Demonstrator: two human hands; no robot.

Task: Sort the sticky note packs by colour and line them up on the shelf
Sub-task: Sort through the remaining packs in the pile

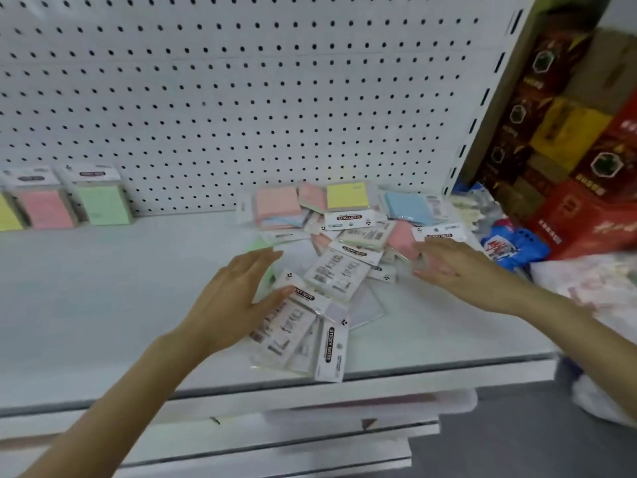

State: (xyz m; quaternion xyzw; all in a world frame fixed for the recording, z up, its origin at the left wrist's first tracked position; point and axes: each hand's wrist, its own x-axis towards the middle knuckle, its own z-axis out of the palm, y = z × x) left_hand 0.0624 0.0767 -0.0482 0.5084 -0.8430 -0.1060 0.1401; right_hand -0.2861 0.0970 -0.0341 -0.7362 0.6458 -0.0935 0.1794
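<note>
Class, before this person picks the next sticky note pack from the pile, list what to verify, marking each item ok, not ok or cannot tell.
1. Hands free: left hand and right hand open, holding nothing: ok.
2. Row to match: yellow pack, pink pack, green pack stand against the pegboard: ok.
3. Bare shelf beside the green pack: ok.
4. Colours readable in the pile: several packs lie back up: not ok.
5. Pile secure: one overhanging pack crosses the front edge: not ok.
6. Count per colour: cannot tell.
</note>
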